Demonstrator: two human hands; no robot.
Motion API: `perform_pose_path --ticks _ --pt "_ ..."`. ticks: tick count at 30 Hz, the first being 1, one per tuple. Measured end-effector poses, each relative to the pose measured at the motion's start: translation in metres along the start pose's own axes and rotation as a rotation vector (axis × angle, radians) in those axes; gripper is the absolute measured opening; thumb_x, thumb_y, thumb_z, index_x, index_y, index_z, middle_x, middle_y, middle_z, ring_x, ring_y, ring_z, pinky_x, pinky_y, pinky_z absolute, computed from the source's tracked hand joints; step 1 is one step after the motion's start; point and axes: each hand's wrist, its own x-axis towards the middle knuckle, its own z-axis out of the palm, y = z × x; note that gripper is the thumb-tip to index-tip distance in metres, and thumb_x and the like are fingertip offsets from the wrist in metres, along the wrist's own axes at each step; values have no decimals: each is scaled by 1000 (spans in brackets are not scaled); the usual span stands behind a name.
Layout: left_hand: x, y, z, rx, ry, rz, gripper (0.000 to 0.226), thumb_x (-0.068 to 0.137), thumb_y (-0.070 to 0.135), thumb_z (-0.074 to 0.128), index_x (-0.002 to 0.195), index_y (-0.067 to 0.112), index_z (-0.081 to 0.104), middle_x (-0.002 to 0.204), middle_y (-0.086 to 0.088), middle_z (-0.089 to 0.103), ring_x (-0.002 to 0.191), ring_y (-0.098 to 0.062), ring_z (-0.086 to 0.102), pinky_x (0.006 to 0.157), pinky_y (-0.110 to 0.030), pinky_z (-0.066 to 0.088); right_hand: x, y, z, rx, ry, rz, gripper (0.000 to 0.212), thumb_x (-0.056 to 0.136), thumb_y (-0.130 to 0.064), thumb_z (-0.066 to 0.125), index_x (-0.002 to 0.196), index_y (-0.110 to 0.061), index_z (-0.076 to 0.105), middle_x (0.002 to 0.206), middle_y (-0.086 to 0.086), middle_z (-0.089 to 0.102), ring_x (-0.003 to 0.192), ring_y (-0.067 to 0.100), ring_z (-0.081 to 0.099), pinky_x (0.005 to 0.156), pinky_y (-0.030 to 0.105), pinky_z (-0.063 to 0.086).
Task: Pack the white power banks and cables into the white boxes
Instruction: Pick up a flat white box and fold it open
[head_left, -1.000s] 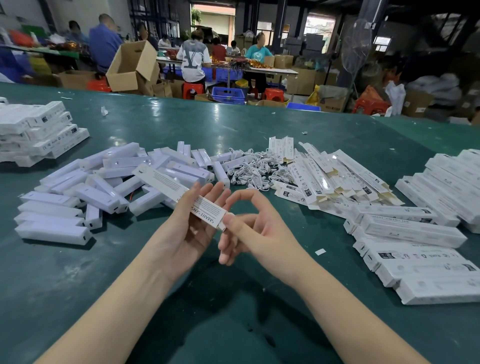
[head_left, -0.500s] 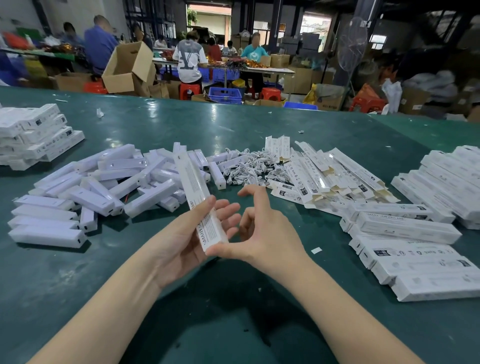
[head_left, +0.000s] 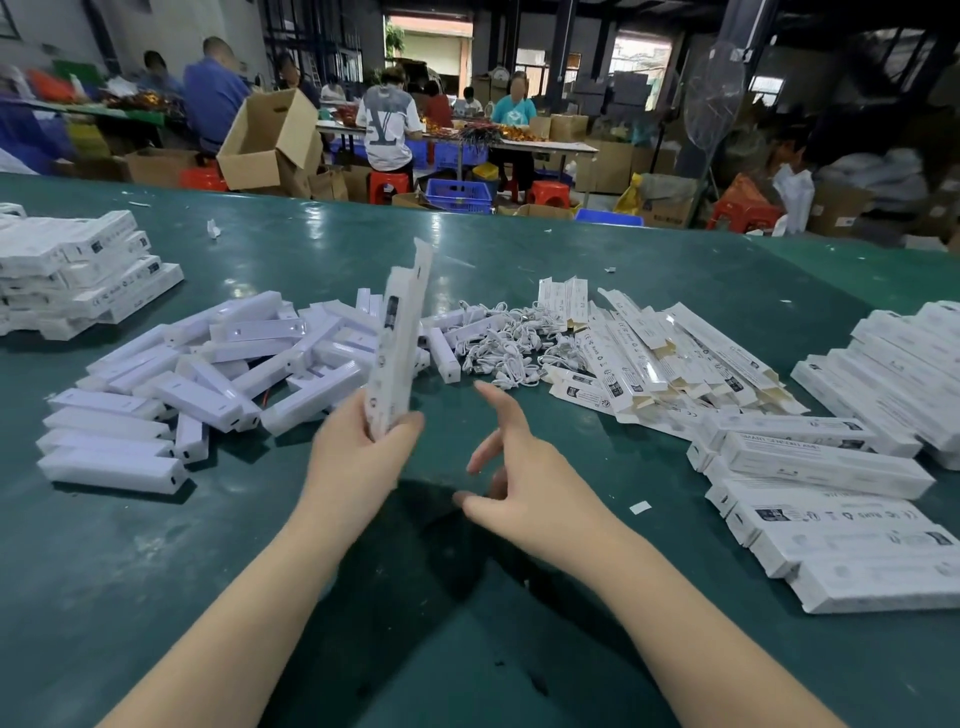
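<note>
Though cluttered, green table (head_left: 519, 249) in warehouse.

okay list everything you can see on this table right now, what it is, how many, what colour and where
held box: one, white, upright above table centre, gripped at its lower end
power banks: a loose pile, too many to count, white, left of centre
cables: a tangled heap, white, centre, behind the hands
flat unfolded boxes: a fanned pile, white with print, right of centre
closed boxes, right: several stacked, white, near right edge
closed boxes, left: a stack, white, far left
table: one, dark green
paper scrap: one, white, right of the right hand
left hand: grips the held box
right hand: holds nothing, fingers spread
</note>
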Motion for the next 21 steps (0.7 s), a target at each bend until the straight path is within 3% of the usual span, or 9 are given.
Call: perform_pose_path --ticks 2,4,5,7,9,11,14,18,21 --pt "15 -9 -15 381 176 215 11 80 17 62 76 8 58 84 1 60 81 -21 53 68 -36 43 1 2 -1 28 16 11 87 83 -31 68 145 -47 10 97 -20 58 75 5 60 81 36 54" --pt "31 -22 -29 696 148 235 16 80 18 64 92 8 67 130 -8 56 122 -31 44 98 -44 39 2 3 1 59 27 9 80 85 -31 66 146 -43 17 96 -19 59 74 4 61 81 34 54" --pt "37 -27 -35 819 90 182 22 80 20 64 99 7 66 140 -10 49 133 -31 35 106 -44 33 2 4 2 73 25 6 77 86 -31 66 147 -41 20 95 -19 60 73 3 61 80 32 54" --pt "42 -34 -42 988 36 134 19 80 21 61 94 8 61 127 -12 55 128 -31 40 103 -43 33 2 4 3 87 12 0 73 88 -30 64 147 -39 23 94 -19 60 72 2 61 78 29 53" --pt "42 -34 -42 1037 94 139 14 79 19 60 79 10 49 97 -9 60 94 -31 53 89 -41 37 2 6 4 100 2 -4 69 89 -29 63 146 -37 26 93 -20 61 72 2 60 76 26 52" --pt "41 -32 -41 932 170 165 15 80 18 59 75 12 47 78 -5 59 72 -29 52 75 -38 40 3 7 5 97 8 -3 65 89 -29 63 145 -36 30 93 -19 62 73 2 59 73 23 50" --pt "30 -22 -34 400 134 114 13 80 27 71 77 23 59 73 6 65 72 -18 61 64 -32 47 4 8 4 92 45 -6 64 88 -28 64 142 -42 31 99 -19 59 77 4 59 73 22 48" --pt "8 2 -14 -244 -349 -96 27 68 26 84 76 15 61 66 4 66 65 -11 64 61 -22 51 2 4 2 -107 120 -189 86 83 -9 66 142 -57 26 133 -14 30 87 12 53 75 36 56" --pt "-4 7 -7 -334 -604 -138 31 65 29 80 75 11 57 65 0 60 63 -11 63 55 -20 51 4 0 -2 -209 292 -287 67 77 3 68 132 -35 58 152 -4 17 96 14 46 70 37 56"
